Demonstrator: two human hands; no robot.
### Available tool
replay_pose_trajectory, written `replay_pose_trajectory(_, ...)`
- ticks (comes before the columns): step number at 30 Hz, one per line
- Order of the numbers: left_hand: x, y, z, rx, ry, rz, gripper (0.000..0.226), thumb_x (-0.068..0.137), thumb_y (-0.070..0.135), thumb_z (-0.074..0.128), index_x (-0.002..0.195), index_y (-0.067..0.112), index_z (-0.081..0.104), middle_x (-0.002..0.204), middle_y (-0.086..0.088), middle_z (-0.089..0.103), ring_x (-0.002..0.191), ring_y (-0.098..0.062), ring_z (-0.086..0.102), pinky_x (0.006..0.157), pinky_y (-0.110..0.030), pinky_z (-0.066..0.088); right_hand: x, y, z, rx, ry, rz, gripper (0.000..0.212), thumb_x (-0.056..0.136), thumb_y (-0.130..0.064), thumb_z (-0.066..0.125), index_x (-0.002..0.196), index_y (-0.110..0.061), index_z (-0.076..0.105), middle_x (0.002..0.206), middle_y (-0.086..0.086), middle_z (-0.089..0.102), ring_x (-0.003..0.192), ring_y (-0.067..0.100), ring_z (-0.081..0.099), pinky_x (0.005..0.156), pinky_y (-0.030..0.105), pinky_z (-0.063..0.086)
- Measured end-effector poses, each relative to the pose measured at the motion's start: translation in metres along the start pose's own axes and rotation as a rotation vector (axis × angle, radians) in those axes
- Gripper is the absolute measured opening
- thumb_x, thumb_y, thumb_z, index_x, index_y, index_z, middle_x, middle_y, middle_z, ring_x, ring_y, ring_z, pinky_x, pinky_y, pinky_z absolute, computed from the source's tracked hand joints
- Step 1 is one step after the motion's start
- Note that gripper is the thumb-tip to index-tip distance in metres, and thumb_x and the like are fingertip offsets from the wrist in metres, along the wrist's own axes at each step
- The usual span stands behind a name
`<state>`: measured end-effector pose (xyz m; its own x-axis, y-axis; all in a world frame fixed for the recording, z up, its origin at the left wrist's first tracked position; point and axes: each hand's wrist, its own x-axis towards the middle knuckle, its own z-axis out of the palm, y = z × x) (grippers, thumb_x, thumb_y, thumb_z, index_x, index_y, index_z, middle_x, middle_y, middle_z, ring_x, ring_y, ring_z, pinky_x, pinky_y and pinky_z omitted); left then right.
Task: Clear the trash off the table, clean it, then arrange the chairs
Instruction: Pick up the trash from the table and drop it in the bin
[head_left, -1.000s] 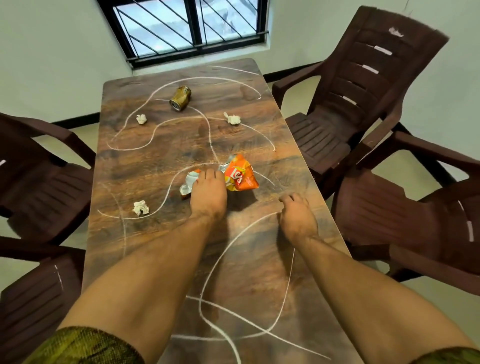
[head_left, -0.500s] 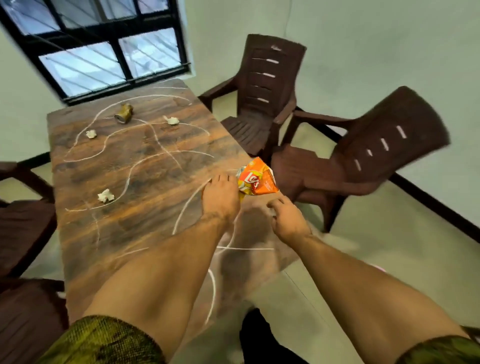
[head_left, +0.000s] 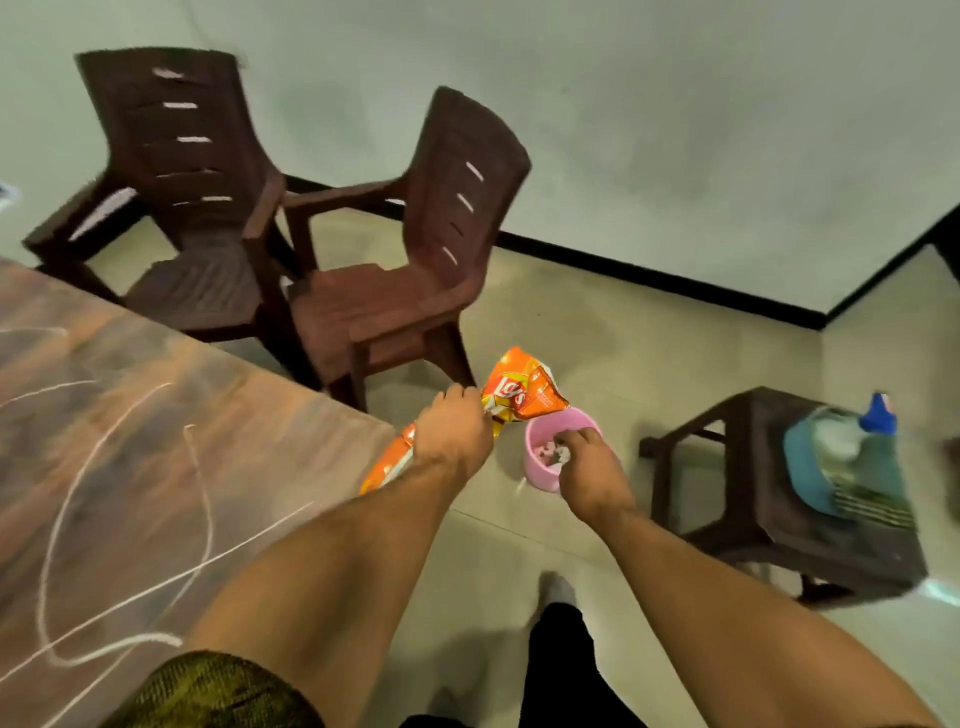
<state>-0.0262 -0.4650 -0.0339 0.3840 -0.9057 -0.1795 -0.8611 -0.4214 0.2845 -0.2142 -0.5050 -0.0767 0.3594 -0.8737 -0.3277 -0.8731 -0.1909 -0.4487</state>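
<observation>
My left hand (head_left: 453, 432) is shut on an orange chip bag (head_left: 522, 392), held out past the table's corner and just above a pink bin (head_left: 537, 470) on the floor. More orange wrapper (head_left: 390, 461) sticks out under that wrist. My right hand (head_left: 589, 470) hangs over the bin's mouth, fingers curled on a small grey-white crumpled scrap (head_left: 561, 455). The wooden table (head_left: 104, 467), marked with white chalk lines, fills the left side. The other trash on it is out of view.
Two brown plastic chairs (head_left: 197, 208) (head_left: 415, 280) stand side by side beyond the table's corner. At the right, a low brown stool (head_left: 748, 467) carries a blue basin (head_left: 810, 467), a cloth and a blue-capped bottle (head_left: 878, 415). My leg (head_left: 558, 649) is below.
I have turned right, away from the table. My left hand lifted the chip bag off the table and carried it over the pink bin. My right hand moved from the table to the bin.
</observation>
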Motion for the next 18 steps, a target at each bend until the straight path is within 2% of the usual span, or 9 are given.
replay_pose_trajectory(5, 0.047, 0.056, 0.067, 0.003, -0.176, -0.016, 0.031, 0.103, 0.033, 0.044, 0.120, 0.012, 0.060, 0.124, -0.012, 0.061, 0.112, -0.031, 0.060, 0.090, -0.037, 0.046, 0.044, 0.090, 0.002, 0.042, -0.023, 0.114, 0.054, 0.088, 0.000, 0.051, 0.139, -0.018, 0.053, 0.140, 0.008, 0.050, 0.122, 0.028, 0.053, 0.105, 0.036, 0.043)
replay_pose_trajectory(10, 0.123, 0.080, 0.148, -0.040, -0.287, -0.206, 0.038, 0.103, 0.040, 0.042, 0.108, 0.012, 0.067, 0.115, -0.014, 0.065, 0.105, -0.035, 0.064, 0.085, -0.037, 0.049, 0.143, 0.167, 0.030, 0.073, -0.093, 0.200, 0.054, 0.090, -0.002, 0.048, 0.141, -0.019, 0.049, 0.141, 0.007, 0.049, 0.120, 0.030, 0.054, 0.101, 0.035, 0.042)
replay_pose_trajectory(14, 0.189, 0.084, 0.213, -0.077, -0.269, -0.351, 0.041, 0.101, 0.045, 0.043, 0.107, 0.013, 0.069, 0.111, -0.013, 0.067, 0.102, -0.035, 0.064, 0.081, -0.037, 0.050, 0.237, 0.211, 0.075, 0.234, -0.105, 0.291, 0.047, 0.087, -0.003, 0.054, 0.130, -0.020, 0.059, 0.130, 0.010, 0.057, 0.110, 0.031, 0.059, 0.096, 0.035, 0.047)
replay_pose_trajectory(16, 0.222, 0.080, 0.254, -0.055, -0.257, -0.407, 0.041, 0.101, 0.045, 0.044, 0.105, 0.013, 0.069, 0.110, -0.013, 0.067, 0.102, -0.035, 0.064, 0.079, -0.036, 0.048, 0.285, 0.231, 0.103, 0.367, -0.084, 0.382, 0.046, 0.084, -0.002, 0.056, 0.126, -0.020, 0.062, 0.126, 0.009, 0.062, 0.108, 0.030, 0.060, 0.093, 0.028, 0.048)
replay_pose_trajectory(18, 0.244, 0.071, 0.290, -0.052, -0.246, -0.468, 0.041, 0.101, 0.045, 0.044, 0.102, 0.012, 0.068, 0.107, -0.013, 0.068, 0.100, -0.036, 0.063, 0.075, -0.035, 0.045, 0.321, 0.246, 0.132, 0.506, -0.115, 0.462, 0.045, 0.087, -0.001, 0.058, 0.129, -0.016, 0.060, 0.120, 0.003, 0.062, 0.110, 0.026, 0.059, 0.081, 0.012, 0.043)
